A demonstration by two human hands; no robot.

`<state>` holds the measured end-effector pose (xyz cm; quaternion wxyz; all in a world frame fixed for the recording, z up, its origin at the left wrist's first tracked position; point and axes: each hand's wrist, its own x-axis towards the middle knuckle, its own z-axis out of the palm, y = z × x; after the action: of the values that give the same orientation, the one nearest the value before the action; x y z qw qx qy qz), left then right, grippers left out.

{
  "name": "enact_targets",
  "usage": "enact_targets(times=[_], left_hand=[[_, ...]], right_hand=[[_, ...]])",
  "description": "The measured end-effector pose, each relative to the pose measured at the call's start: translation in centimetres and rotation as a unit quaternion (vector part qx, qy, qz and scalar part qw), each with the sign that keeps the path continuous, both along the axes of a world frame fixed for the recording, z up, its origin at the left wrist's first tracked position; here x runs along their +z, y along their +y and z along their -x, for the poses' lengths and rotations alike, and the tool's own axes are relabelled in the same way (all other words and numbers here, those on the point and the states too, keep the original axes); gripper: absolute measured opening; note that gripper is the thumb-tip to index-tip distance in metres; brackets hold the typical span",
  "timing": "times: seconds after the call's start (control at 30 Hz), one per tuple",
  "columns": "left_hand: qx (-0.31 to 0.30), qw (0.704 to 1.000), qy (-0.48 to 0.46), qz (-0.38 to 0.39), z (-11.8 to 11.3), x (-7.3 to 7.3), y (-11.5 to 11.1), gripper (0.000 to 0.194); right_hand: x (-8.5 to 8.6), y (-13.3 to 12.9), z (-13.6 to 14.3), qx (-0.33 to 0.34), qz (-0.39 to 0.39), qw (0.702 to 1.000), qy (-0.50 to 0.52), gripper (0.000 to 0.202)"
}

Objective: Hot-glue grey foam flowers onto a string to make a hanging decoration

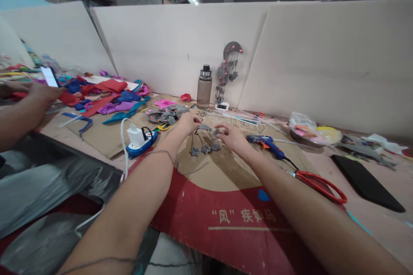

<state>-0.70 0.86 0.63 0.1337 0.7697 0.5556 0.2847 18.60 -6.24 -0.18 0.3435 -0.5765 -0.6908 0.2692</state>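
Notably, the right hand (234, 138) has its fingers slightly parted at a small grey piece (216, 132); grip uncertain. The left hand (187, 123) curls beside the grey ornament (204, 127) lying on cardboard (209, 178); hold cannot be told. Dragging could tangle its threaded flowers (195, 151); a rightward swing might knock the glue gun (271, 146).

Free lane over cardboard (222, 177) front edge, grey ornament (205, 149) blocking farther in, glue gun (268, 144) and scissors (303, 175) obstructing right edge
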Motion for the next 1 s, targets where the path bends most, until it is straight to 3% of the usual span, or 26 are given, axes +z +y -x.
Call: enact_targets(times=[0.1, 0.27, 0.6, 0.77, 1.0], left_hand=[[0.031, 0.999, -0.006, 0.014, 0.4, -0.2, 0.2, 0.016], [-0.005, 1.000, 0.013, 0.025, 0.5, -0.8, 0.6, 0.016], [0.002, 0.999, 0.031, 0.040, 0.2, -0.9, 0.7, 0.020], [-0.020, 0.998, 0.022, 0.055, -0.2, -0.8, 0.5, 0.019], [-0.073, 0.994, 0.032, 0.072, -0.3, -1.2, 0.6, 0.021]], right_hand=[[-0.3, 0.3, 0.1, -0.002, 0.004, 1.000, 0.021, 0.030], [-0.5, 1.2, 0.6, -0.008, 0.009, 0.999, 0.031, 0.027], [-1.1, 3.1, 2.0, -0.023, 0.015, 0.999, 0.027, 0.034], [-2.0, 4.2, 1.6, 0.006, 0.031, 0.999, 0.011, 0.038], [-2.2, 4.3, 1.8, -0.032, 0.038, 0.999, -0.001, 0.023]])
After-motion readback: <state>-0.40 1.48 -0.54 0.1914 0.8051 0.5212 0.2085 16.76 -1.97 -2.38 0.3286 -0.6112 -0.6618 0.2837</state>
